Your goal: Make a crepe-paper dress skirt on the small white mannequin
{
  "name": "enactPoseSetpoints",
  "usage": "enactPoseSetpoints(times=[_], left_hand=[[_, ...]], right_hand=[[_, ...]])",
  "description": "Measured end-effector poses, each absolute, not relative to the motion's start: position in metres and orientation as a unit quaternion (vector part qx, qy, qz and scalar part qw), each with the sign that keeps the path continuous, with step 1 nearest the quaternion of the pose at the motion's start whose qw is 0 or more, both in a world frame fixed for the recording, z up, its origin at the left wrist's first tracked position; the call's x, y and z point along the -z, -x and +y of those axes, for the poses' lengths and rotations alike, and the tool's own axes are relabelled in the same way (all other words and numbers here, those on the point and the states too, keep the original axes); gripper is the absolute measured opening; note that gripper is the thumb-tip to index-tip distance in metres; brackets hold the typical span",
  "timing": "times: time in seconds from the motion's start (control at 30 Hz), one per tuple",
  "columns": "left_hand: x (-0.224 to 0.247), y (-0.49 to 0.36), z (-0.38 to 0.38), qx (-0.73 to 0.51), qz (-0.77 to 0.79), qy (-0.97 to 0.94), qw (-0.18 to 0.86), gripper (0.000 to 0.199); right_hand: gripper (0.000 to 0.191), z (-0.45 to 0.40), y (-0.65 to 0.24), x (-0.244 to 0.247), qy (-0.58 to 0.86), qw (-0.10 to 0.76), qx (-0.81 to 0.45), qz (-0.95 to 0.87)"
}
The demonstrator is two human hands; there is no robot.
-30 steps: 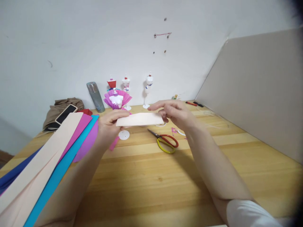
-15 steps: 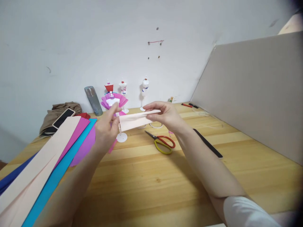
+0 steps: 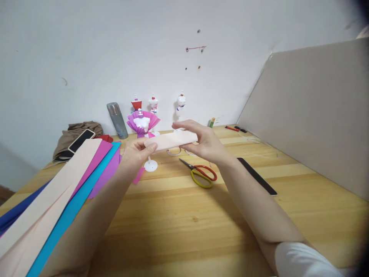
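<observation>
Between my hands, above the table, is a folded strip of pale pink crepe paper (image 3: 171, 140). My left hand (image 3: 135, 152) pinches its left end, thumb on top. At the other end my right hand (image 3: 206, 142) holds the strip, its thumb low and its forefinger stretched over the upper edge. Just behind the paper stands a small white dress-form mannequin (image 3: 142, 122) with a purple ruffled paper collar; the strip and my left hand hide part of its stand. Scissors (image 3: 200, 175) with red and yellow handles lie on the table below the paper.
Long strips of coloured crepe paper (image 3: 62, 196) lie at the left, beside a phone (image 3: 82, 141) and brown cloth (image 3: 83, 129). A grey bottle (image 3: 117, 121) and more small mannequins (image 3: 181, 102) stand near the wall. A black flat bar (image 3: 256, 176) lies right, before a grey panel (image 3: 314, 111).
The pale pink paper has been folded narrower. My left fingers, apart before, now pinch its left end. The whole view has shifted slightly.
</observation>
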State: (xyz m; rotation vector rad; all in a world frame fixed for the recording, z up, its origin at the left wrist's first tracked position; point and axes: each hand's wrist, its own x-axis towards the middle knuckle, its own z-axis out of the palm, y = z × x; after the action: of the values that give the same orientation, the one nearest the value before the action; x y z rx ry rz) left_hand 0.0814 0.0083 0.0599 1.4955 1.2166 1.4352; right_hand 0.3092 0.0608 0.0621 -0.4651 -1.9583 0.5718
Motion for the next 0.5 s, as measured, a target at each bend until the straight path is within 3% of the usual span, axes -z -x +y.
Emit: enactPoseSetpoints(times=[0.1,0.27,0.5], left_hand=[[-0.0592,-0.0811,0.0094,-0.579,0.463,-0.577,0.343,0.025],[-0.0598,-0.0806,0.0089,-0.590,0.440,-0.555,0.388,0.032],[-0.0622,-0.0835,0.0062,-0.618,0.417,-0.550,0.376,0.034]], right_hand=[[0.067,0.0612,-0.3111,-0.0627,0.203,0.485,-0.351,-0.775],[0.024,0.0591,-0.3083,-0.0652,0.272,0.527,-0.423,-0.685],[0.016,0.0537,-0.3030,-0.0690,0.308,0.567,-0.386,-0.659]])
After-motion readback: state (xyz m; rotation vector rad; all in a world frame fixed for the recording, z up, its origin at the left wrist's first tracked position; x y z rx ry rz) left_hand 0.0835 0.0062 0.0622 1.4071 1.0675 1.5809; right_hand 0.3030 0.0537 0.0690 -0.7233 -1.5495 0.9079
